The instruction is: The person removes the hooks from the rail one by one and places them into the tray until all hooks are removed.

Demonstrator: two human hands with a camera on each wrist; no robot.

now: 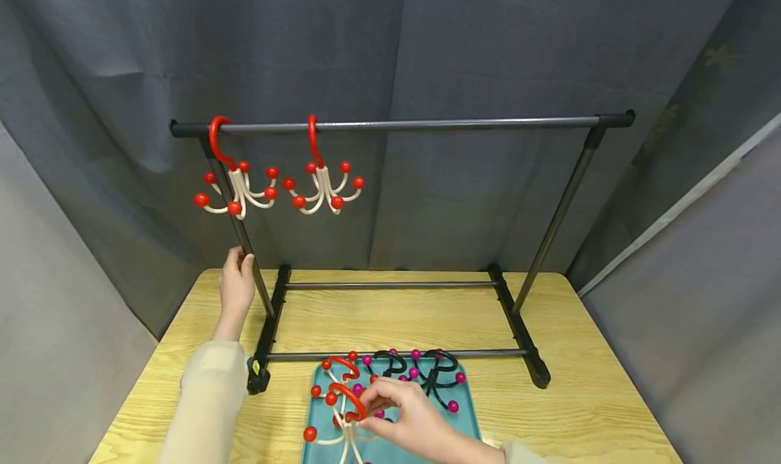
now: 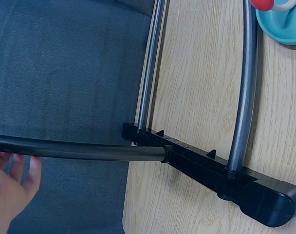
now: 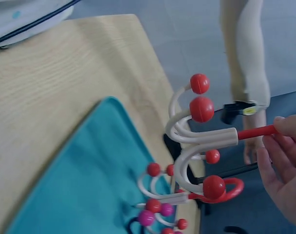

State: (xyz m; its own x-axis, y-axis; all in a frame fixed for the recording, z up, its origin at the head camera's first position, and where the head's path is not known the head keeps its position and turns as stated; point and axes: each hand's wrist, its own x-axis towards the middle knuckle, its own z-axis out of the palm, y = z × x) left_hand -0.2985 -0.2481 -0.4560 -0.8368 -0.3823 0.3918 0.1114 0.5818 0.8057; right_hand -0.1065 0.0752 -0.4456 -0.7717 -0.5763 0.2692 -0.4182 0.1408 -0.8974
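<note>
My right hand (image 1: 410, 413) pinches the red hook of a white multi-arm hanger (image 1: 348, 431) with red ball tips, held over the front of the teal tray (image 1: 466, 410). In the right wrist view this hanger (image 3: 213, 138) is raised above the tray, its hook between thumb and fingers. A second red-and-white hanger (image 1: 346, 370) lies behind it on the tray. My left hand (image 1: 236, 282) grips the left upright post (image 1: 261, 284) of a metal rack; in the left wrist view its fingertips go behind the post (image 2: 89, 149).
Two red-hooked white hangers, one at the left end (image 1: 241, 189) and one further right (image 1: 325, 186), hang from the rack's top bar (image 1: 457, 123). Black hangers (image 1: 434, 376) with magenta balls lie on the tray. The rack's black feet (image 1: 518, 325) stand on the wooden table (image 1: 598, 382).
</note>
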